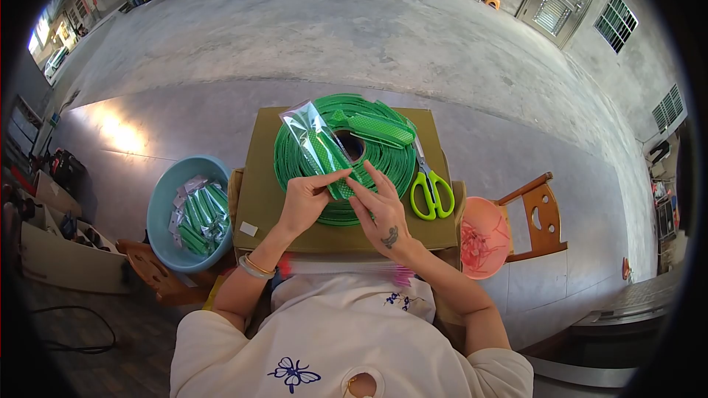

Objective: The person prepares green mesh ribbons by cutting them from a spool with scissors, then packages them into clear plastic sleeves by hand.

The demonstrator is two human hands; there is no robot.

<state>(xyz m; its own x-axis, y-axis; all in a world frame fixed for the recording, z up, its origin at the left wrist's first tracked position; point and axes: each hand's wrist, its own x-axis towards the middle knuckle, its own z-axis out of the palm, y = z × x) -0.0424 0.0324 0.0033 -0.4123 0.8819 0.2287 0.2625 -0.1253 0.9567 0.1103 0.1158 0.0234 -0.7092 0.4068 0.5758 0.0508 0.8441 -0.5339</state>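
Note:
A clear plastic bag (301, 119) with folded green dotted ribbon (324, 149) inside slants up and away from my hands. My left hand (306, 200) is closed, thumb and index finger pinching the bag's near end. My right hand (381, 214) meets it there, fingers closed on the lower end of the green ribbon; the exact grip is partly hidden. Beneath both hands lies a large coil of green ribbon (394, 177). A loose folded length of ribbon (383, 130) rests on top of the coil. Scissors with lime-green handles (433, 193) lie to its right.
A cardboard box (267, 169) serves as work surface. At left, a blue basin (160, 210) holds several bagged green ribbons. To the right, a pink basin (483, 214) with thin red strips stands by a wooden chair (532, 217). Concrete floor (295, 37) stretches ahead.

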